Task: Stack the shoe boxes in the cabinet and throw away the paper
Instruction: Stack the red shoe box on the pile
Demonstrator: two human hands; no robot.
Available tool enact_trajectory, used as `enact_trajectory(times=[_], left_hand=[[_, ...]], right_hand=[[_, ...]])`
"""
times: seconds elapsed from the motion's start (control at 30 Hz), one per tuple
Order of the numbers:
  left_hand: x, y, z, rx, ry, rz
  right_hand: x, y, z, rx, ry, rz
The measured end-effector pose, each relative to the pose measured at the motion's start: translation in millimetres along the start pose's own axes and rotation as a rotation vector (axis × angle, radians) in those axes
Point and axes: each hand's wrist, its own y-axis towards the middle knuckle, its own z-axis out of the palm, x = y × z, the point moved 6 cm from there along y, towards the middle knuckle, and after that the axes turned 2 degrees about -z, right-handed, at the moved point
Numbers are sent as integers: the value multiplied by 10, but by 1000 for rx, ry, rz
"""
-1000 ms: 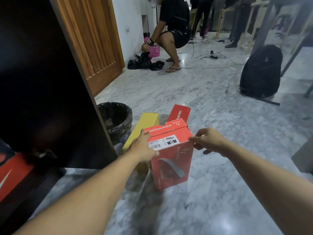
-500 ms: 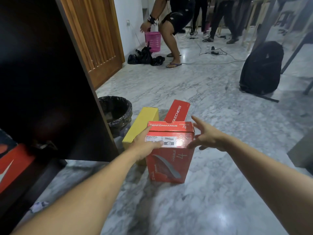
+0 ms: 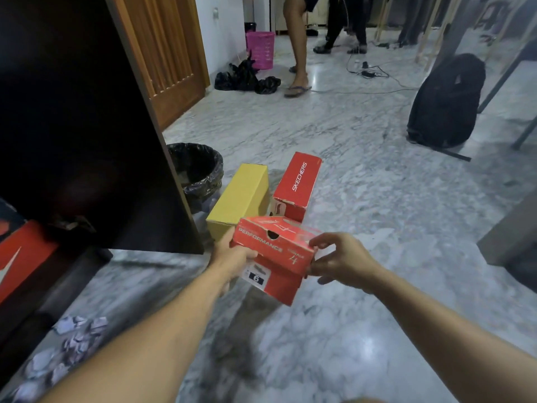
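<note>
Gripping the tilted red shoe box (image 3: pixel 276 257), left hand (image 3: pixel 232 257) and right hand (image 3: pixel 340 261) clasp its opposite ends

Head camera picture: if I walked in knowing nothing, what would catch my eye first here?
Most striking is the red shoe box held up at the centre, the left hand gripping one end and the right hand the other. Just behind it on the marble floor stand a yellow box and a red Skechers box, beside a black-lined bin. Crumpled paper lies at lower left.
</note>
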Motion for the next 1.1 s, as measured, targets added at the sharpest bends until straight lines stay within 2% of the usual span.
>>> enact_trajectory(times=[0.1,0.3,0.43,0.57,0.63,0.73,0.8,0.87,1.0,1.1], left_hand=[[223,-21,-25,-18,-260,-138],[677,-58,-106,-166,-369,-326],[979,-59,-95,-287,-384,-397],[1155,-52,-105,-355,-275,-431],[1193,-67,-55,-349,-209,-447],[1308,-112,148,-220,-260,-579],[1394,-119,226,-161,-283,-624],[1434,-116,231,-153,-292,-624],[1438,-164,113,-179,-318,-589],[1424,-203,-94,-222,-337,-524]], right_hand=[[-90,-58,214,12,6,-26],[-397,-75,542,152,55,100],[-643,136,377,27,-23,148],[-846,478,67,-90,-244,185],[-849,655,-28,-104,-356,183],[-809,904,-78,-96,-421,170],[-840,1043,-23,-21,-417,193],[-931,1158,52,43,-398,199],[-1331,1393,126,51,-422,231],[-970,1126,225,51,-412,198]])
